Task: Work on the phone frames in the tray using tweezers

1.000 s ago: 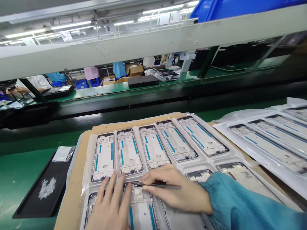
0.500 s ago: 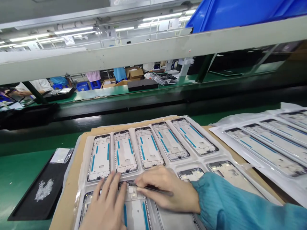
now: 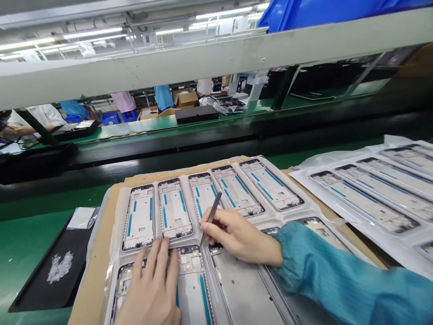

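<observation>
My left hand (image 3: 150, 286) lies with its fingers spread over a phone middle frame (image 3: 191, 293) with blue strips, in the near row of a pale plastic tray (image 3: 117, 216). In my right hand (image 3: 238, 234) is a pair of dark grey tweezers (image 3: 214, 208), pinched between thumb and fingers. The tweezers stand steeply tilted, their tip close to the top right corner of that frame; contact cannot be made out. To its right lies a frame without blue strips (image 3: 243, 289), partly under my right hand. Several blue-striped frames (image 3: 175, 207) fill the far row.
At left, a black tray (image 3: 37, 280) holds a heap of small clear pieces (image 3: 60, 267) and a clear bag (image 3: 81, 218). Cardboard (image 3: 98, 253) lies under the plastic tray. Another tray of frames (image 3: 368, 194) stands at right. A pale beam (image 3: 162, 65) crosses ahead; people sit beyond.
My right hand has moved up slightly, swinging the tweezers from nearly flat to steep. Their tip has shifted right to the frame's corner. My left hand stays on the frame; the view has shifted slightly.
</observation>
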Motion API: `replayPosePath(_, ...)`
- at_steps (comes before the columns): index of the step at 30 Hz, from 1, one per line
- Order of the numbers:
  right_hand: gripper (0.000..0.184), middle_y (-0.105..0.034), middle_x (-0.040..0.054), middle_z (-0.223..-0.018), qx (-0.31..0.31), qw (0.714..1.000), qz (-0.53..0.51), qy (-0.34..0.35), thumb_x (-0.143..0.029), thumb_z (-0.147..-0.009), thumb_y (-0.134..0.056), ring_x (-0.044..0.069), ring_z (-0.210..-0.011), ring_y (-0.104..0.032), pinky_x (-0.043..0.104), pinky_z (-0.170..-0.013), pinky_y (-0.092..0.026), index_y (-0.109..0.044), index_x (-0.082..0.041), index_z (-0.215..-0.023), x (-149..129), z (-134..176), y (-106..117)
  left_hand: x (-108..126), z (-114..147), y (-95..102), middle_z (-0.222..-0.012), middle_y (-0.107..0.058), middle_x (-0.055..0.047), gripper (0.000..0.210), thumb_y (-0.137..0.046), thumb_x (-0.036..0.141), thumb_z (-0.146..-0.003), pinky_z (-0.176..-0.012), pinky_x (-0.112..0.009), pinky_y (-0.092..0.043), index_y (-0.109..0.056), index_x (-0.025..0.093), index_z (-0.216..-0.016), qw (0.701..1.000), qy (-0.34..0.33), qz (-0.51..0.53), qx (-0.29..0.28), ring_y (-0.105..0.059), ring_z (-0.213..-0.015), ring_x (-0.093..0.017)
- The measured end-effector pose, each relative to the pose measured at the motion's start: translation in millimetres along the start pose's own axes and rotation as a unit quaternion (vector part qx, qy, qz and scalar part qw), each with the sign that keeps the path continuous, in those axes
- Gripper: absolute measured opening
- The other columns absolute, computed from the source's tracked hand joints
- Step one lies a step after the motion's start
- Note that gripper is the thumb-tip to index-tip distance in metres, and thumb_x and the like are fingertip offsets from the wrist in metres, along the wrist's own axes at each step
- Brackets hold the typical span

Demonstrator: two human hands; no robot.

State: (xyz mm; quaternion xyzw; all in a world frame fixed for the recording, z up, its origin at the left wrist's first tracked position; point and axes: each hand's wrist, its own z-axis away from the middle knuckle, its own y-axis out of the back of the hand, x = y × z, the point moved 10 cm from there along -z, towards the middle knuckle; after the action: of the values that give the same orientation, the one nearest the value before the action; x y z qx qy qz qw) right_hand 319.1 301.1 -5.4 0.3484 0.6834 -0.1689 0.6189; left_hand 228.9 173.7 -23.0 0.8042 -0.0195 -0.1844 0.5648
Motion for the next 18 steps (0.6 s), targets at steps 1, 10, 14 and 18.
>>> replayPosePath(1,0.036,-0.061,0.0009,-0.064,0.0,0.998,0.046,0.04,-0.047,-0.098,-0.051,0.013,-0.057,-0.061,0.024,-0.055,-0.049,-0.055,-0.017,-0.081,-7,2,-2,-1,0,0.4,-0.135,-0.059,-0.019,0.052,-0.053,0.026,-0.075,-0.108,-0.052,-0.031,-0.063,0.011,-0.123,1.0,-0.001,0.003,0.004,-0.045,-0.131,-0.036)
replayPosePath(10,0.029,-0.067,0.0047,-0.076,0.009,0.968,0.16,0.193,-0.028,-0.103,-0.047,0.014,-0.069,-0.061,0.025,-0.068,-0.051,-0.063,-0.016,-0.081,-33,11,-14,-12,-3,9.0,-0.128,-0.064,-0.013,0.044,-0.055,0.036,-0.083,-0.103,-0.046,-0.031,-0.061,0.016,-0.122,0.998,-0.043,0.05,0.014,-0.054,-0.119,-0.031)
replayPosePath(14,0.026,-0.068,0.0055,-0.078,-0.009,0.97,0.157,0.188,-0.026,-0.102,-0.049,0.014,-0.069,-0.062,0.025,-0.068,-0.051,-0.064,-0.014,-0.084,-31,11,-19,-8,-6,13.6,-0.125,-0.064,-0.012,0.036,-0.05,0.033,-0.092,-0.098,-0.044,-0.035,-0.061,0.016,-0.122,0.996,-0.083,0.014,0.028,-0.056,-0.114,-0.029)
replayPosePath(18,0.025,-0.069,0.0065,-0.081,-0.014,0.969,0.164,0.185,-0.026,-0.103,-0.049,0.015,-0.073,-0.064,0.026,-0.07,-0.053,-0.065,-0.014,-0.087,-31,11,-21,-10,-7,12.6,-0.124,-0.064,-0.013,0.033,-0.046,0.027,-0.095,-0.097,-0.044,-0.037,-0.061,0.014,-0.121,0.997,-0.07,0.011,0.028,-0.057,-0.113,-0.029)
